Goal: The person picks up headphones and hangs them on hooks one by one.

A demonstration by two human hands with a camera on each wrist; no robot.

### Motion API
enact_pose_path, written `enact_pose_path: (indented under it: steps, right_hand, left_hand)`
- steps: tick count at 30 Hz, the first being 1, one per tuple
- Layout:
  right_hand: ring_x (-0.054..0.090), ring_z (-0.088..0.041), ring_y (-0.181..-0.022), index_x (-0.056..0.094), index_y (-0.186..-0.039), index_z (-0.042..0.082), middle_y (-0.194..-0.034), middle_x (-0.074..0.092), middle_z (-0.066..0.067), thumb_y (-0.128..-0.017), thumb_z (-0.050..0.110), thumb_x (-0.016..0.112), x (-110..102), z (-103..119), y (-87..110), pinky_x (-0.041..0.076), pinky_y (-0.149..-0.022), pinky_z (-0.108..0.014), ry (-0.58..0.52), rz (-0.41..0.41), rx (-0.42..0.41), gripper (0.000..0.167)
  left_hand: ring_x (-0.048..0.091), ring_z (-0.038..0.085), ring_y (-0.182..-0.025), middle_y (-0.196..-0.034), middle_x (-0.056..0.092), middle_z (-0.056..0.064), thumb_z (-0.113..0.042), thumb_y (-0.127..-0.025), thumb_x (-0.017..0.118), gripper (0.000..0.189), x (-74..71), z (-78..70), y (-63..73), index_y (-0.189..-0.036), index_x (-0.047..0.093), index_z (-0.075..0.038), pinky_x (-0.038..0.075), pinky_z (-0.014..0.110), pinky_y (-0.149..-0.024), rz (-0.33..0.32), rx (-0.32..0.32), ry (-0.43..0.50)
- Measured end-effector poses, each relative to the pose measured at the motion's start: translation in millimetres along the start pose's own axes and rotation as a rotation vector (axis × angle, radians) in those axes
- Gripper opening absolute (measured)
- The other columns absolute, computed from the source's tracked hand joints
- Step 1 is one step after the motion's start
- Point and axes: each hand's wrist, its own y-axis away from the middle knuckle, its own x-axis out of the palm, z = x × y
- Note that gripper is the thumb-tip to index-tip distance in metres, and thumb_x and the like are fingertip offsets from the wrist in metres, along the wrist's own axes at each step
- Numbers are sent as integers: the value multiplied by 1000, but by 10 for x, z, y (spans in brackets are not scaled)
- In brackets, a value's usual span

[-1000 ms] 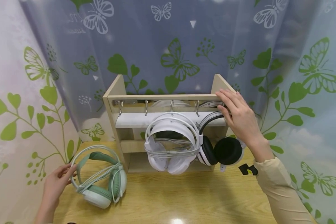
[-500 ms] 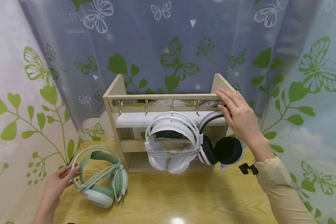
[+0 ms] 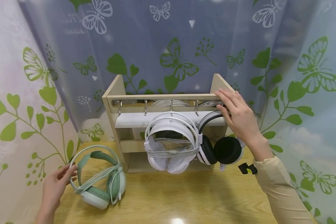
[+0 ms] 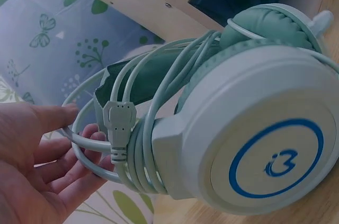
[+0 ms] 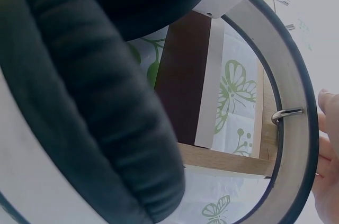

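Note:
Green and white headphones [image 3: 116, 183], with their cable wound across them, are at the left of the table. My left hand [image 3: 56, 186] pinches their outer headband between thumb and fingers; the left wrist view shows the cable plug [image 4: 120, 121] and a round earcup [image 4: 275, 155] with a blue ring. My right hand [image 3: 239, 116] rests with extended fingers on the right end of the rack's top rail, beside the headband of black and white headphones [image 3: 227, 151]. In the right wrist view, that headband hangs on a metal hook [image 5: 286, 114]. Some right fingers are hidden behind the band.
A wooden rack [image 3: 116, 99] stands at the back, with a row of hooks [image 3: 146, 107] along its rail. White headphones [image 3: 173, 127] hang near its middle, cable wrapped round them. Patterned curtains [image 3: 145, 37] enclose the wooden table [image 3: 173, 193].
The green and white headphones shift slightly right, then back left with a small tilt, still held by my left hand. My right hand stays in place on the rack.

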Motion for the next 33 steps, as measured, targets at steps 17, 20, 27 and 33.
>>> enact_pose_path:
  steps: [17,20,27,33]
  right_hand:
    - [47,-34,-139,53,-148,10,-149,52,-15,-98,11,67,-10,16,-8,24,-123,-47,1,-13,4,53]
    - [47,-34,-139,53,-148,10,-149,52,-15,-98,11,66,-12,18,-6,23,-123,-47,-1,-17,2,52]
    - [47,-34,-139,53,-148,10,-149,53,-15,-99,13,65,-2,18,-8,23,-123,-46,-9,-23,-3,51]
    - [47,-34,-139,53,-148,10,-149,53,-15,-99,14,65,12,12,-6,24,-123,-47,-6,-24,-2,50]
  left_hand:
    - [70,-2,-80,-92,75,-20,-16,-101,65,28,-129,-44,41,-102,72,-43,58,18,-69,69,90,237]
    - [70,-2,-79,-91,75,-21,-17,-101,65,26,-137,-78,57,-105,72,-42,57,16,-68,55,90,199]
    - [69,-4,-80,-93,73,-25,-19,-102,63,39,-153,-175,117,-138,62,-2,57,16,-69,35,134,33]
    - [68,-7,-76,-89,69,-31,-24,-104,60,44,-206,-227,193,-140,59,1,54,13,-68,3,157,-117]
